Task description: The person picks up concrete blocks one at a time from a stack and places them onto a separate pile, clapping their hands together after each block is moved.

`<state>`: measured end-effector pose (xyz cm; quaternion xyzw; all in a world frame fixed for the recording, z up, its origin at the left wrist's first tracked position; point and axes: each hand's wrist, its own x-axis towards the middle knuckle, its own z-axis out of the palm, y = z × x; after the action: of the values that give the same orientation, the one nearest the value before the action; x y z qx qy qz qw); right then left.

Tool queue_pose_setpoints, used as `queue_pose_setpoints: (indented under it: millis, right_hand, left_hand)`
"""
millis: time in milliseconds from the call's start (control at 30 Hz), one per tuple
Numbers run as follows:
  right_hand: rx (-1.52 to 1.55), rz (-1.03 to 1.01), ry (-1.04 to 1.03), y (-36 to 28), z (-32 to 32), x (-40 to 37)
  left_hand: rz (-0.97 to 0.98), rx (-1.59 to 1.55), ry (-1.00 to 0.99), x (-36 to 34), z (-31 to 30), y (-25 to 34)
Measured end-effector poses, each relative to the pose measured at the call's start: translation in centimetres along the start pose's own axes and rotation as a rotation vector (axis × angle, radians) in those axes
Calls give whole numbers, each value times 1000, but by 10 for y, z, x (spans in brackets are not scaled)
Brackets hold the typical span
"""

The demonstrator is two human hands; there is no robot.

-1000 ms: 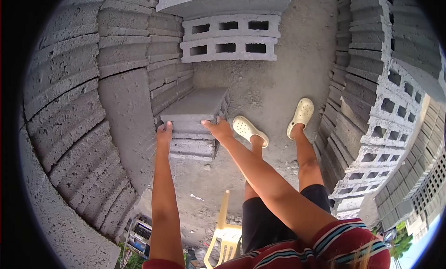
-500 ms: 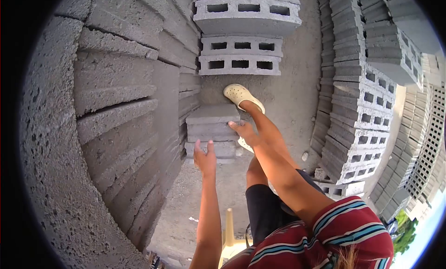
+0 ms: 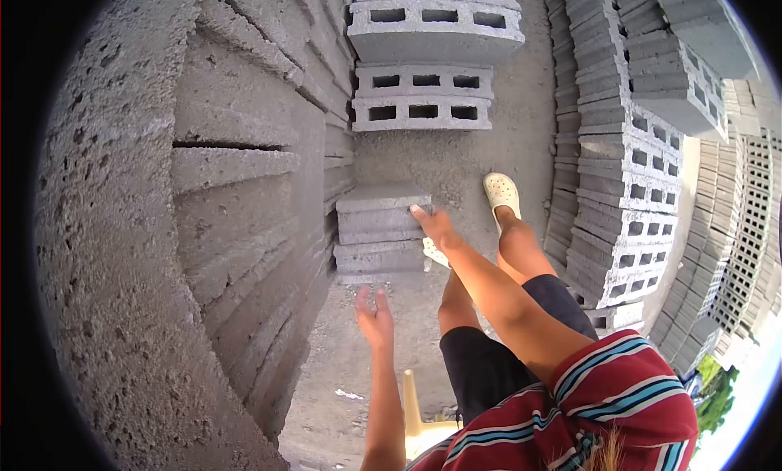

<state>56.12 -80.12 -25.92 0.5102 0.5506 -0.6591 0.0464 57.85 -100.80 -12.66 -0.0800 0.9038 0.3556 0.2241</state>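
A low stack of grey concrete blocks (image 3: 380, 257) sits on the ground beside the left-hand wall of blocks. The top block (image 3: 381, 220) shows a smooth, flat side facing up. My right hand (image 3: 434, 225) is at its right end, thumb stretched toward the edge; whether it touches or only overlaps in view is hard to tell. Clear of the stack on the near side, my left hand (image 3: 375, 318) hangs open and holds nothing, its thumb and fingers apart.
Tall stacked blocks (image 3: 236, 178) rise close on my left. Ahead lie hollow blocks (image 3: 422, 96), and more rows (image 3: 623, 202) line the right. A cream plastic chair (image 3: 417, 418) stands near my body. My clog (image 3: 501, 192) is on the sandy ground.
My left hand has drawn back from the stack's near side. My right hand remains by the top block's right end. One foot has stepped to the right.
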Motion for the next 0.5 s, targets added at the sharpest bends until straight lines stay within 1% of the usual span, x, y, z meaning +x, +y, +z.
queue_pose_setpoints:
  millis: [67, 133, 200, 233, 300, 333, 433, 500]
  right_hand:
    - [29, 32, -9, -3, 1, -4]
    - [66, 95, -48, -1, -1, 0]
    - [132, 128, -44, -16, -4, -7]
    - [163, 143, -42, -19, -6, -7]
    - [302, 98, -104, -14, -7, -1]
    - [376, 78, -136, -11, -7, 3]
    - [211, 224, -100, -8, -11, 5]
    - [143, 233, -32, -8, -7, 4]
  left_hand:
    - [105, -10, 47, 39, 1, 47]
    - [139, 8, 86, 85, 17, 60]
    - [24, 138, 118, 120, 36, 62]
    - [-35, 205, 105, 125, 36, 69]
    - [-150, 343, 82, 135, 34, 81]
    - [-178, 365, 73, 141, 35, 79]
    - [-260, 316, 47, 156, 45, 68]
    - [-308, 337, 40, 168, 50, 68]
